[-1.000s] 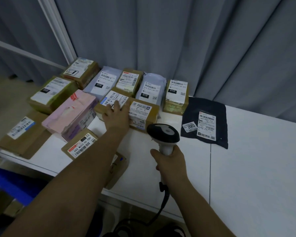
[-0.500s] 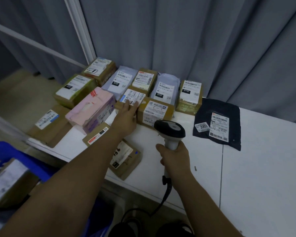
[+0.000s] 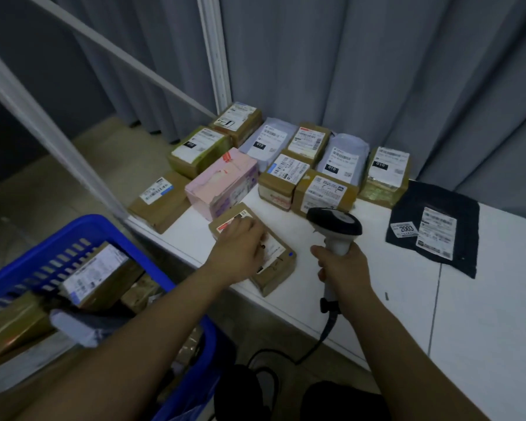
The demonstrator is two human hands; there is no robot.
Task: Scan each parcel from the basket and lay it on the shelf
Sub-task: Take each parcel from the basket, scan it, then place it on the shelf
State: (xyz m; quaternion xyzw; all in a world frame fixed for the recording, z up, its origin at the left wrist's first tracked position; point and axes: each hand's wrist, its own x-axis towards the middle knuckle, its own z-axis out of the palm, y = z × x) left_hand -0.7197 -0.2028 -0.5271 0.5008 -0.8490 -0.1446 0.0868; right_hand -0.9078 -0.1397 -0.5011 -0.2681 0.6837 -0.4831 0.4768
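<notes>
Spanning the right and middle of the view, the white shelf (image 3: 483,344) carries a cluster of labelled parcels near the grey curtain (image 3: 377,71). At lower left the blue basket (image 3: 104,226) holds more parcels. A black mailer bag (image 3: 431,208) lies flat to the right of the cluster. Nearest the edge, a flat cardboard parcel (image 3: 275,275) lies under the left hand (image 3: 240,253), fingers relaxed on its label, gripping nothing. The right hand (image 3: 343,265) is clenched around the handle of the barcode scanner (image 3: 334,223).

Both forearms are bare to the hands, with no sleeves or gloves showing.
</notes>
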